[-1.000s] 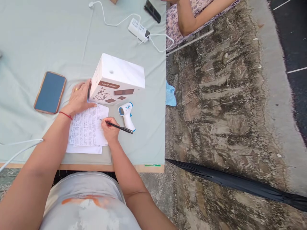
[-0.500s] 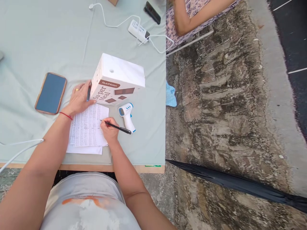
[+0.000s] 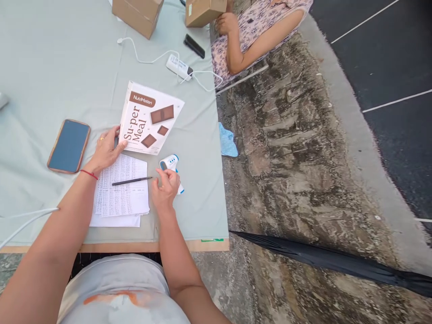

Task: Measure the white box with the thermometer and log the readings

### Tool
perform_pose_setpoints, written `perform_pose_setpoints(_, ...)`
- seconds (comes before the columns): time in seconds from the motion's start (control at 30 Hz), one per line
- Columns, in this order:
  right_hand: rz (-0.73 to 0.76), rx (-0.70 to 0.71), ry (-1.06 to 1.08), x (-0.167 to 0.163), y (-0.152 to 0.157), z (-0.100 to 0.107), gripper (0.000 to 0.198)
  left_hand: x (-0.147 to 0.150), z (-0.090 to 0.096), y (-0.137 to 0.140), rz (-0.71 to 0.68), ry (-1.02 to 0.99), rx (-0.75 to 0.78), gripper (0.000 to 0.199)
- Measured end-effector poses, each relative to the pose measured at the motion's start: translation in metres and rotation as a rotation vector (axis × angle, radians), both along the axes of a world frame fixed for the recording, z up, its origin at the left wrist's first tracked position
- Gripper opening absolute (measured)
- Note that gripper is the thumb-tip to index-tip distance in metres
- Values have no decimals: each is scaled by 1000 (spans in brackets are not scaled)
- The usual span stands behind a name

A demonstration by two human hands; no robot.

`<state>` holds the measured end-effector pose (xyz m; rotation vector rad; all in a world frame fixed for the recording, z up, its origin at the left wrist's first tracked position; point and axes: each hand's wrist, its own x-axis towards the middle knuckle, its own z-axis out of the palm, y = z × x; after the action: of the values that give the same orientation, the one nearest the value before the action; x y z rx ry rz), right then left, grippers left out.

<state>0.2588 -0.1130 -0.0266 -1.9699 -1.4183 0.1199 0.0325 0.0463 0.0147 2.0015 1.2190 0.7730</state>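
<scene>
My left hand [image 3: 107, 148] grips the lower left edge of a white meal box [image 3: 153, 119] with brown print, thumb on its front face; the fingers behind are partly hidden. The box stands tilted on the table. Handwritten sheets of paper [image 3: 121, 198] lie in front of it, with a black pen [image 3: 131, 181] resting across them. Right of the sheets, my right hand [image 3: 166, 189] holds nothing, its fingers bent but apart. It partly covers a white and blue infrared thermometer [image 3: 169, 162].
A smartphone [image 3: 69, 145] lies left of the box. Farther back are a white device [image 3: 178, 67] with a cable, a black object [image 3: 194, 46] and cardboard boxes [image 3: 138, 15]. Another person's arm [image 3: 236, 51] is at the table's right edge.
My right hand has let go of the pen, which now lies on the sheets, and has shifted right over the thermometer. The box has tipped back, showing more of its front. The view has shifted.
</scene>
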Motion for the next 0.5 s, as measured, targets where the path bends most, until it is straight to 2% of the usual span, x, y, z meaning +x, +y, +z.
perform_pose_setpoints(0.1, -186, -104, -47, 27, -1, 4, 53, 1, 6, -1, 20, 3, 11, 78)
perform_pose_setpoints(0.2, -180, -226, 31, 47, -1, 4, 54, 1, 10, -1, 39, 9, 1, 78)
perform_pose_setpoints(0.27, -170, -182, 172, 49, 1, 5, 49, 1, 10, -1, 49, 8, -2, 79)
perform_pose_setpoints(0.37, -147, -1, 488, 34, 6, 13, 42, 1, 8, -1, 55, 11, -1, 81)
perform_pose_setpoints(0.5, 91, 123, 833, -2, 22, 26, 48, 1, 9, 0, 77, 22, 5, 77)
